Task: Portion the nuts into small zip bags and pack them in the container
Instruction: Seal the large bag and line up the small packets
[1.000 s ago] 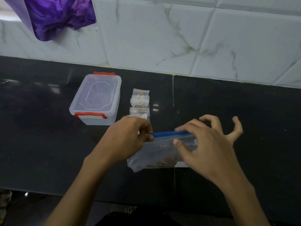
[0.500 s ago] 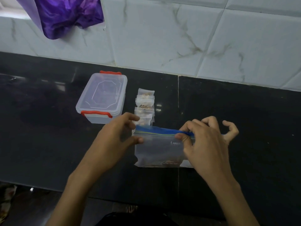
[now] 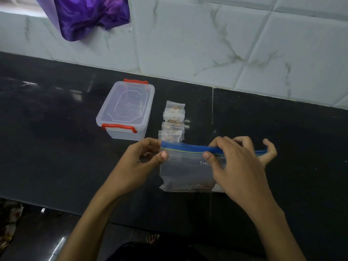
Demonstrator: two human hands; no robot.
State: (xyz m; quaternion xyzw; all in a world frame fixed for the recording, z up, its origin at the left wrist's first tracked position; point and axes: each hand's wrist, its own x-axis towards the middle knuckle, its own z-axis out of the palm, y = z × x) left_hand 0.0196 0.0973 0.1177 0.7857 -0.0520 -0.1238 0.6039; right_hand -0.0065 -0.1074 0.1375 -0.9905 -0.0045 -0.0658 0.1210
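black counter (image 3: pixel 56 147) carries lidded container (image 3: pixel 126 112), small nut bags (image 3: pixel 174 121), large zip bag (image 3: pixel 186 170).

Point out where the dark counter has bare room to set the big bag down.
Bare counter lies right of the seam, out to the tiled wall, and left of the clear red-latched plastic container. It is crowded between that container, the row of small nut-filled zip bags and the large blue-topped zip bag.

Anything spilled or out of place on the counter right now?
Nothing stands out. Small bags lie in a row beside the closed container; both hands pinch the big zip bag. No loose nuts show.
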